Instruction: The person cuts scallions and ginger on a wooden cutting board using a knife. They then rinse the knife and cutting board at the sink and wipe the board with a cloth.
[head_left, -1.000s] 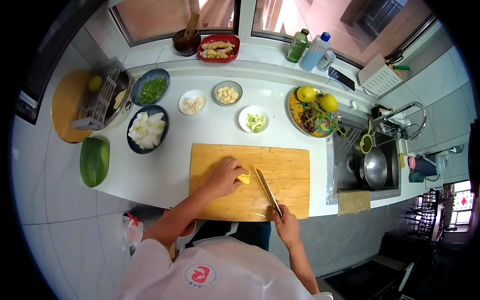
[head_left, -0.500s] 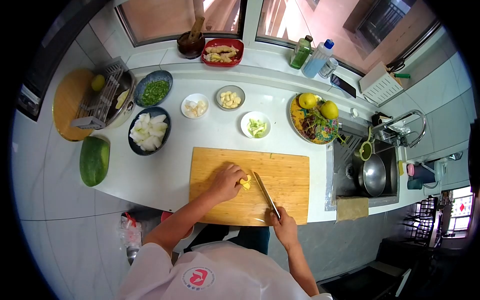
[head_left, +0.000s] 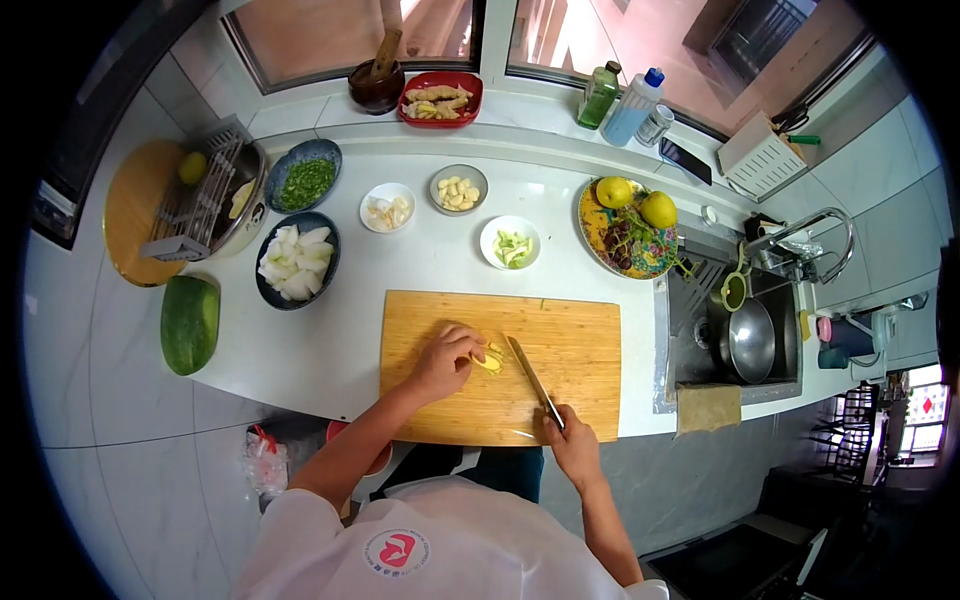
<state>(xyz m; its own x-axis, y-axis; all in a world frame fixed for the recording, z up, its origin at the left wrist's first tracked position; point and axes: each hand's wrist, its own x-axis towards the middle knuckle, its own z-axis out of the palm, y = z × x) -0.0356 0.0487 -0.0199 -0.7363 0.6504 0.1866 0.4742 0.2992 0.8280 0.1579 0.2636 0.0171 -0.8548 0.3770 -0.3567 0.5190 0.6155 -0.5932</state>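
Note:
My left hand [head_left: 445, 362] rests on the wooden cutting board [head_left: 430, 420], its fingers bent and closed at the edge of yellow ginger slices [head_left: 489, 360]. Fingertips partly cover the ginger. In my right hand [head_left: 573, 442] is the handle of a kitchen knife [head_left: 535, 378], fingers wrapped round it. The blade slants away to the upper left over the board, its tip just right of the ginger and apart from it.
Behind the board stand a bowl of sliced greens [head_left: 512, 249], peeled garlic [head_left: 458, 193] and a white bowl [head_left: 387, 209]. Left are white chunks in a dark bowl [head_left: 296, 264] and a green melon [head_left: 190, 325]. A fruit plate [head_left: 590, 225] and sink [head_left: 690, 365] lie right.
The ginger under my left fingers now lies flatter and more spread out, and that hand has shifted slightly left. The knife stays in my right hand in nearly the same place.

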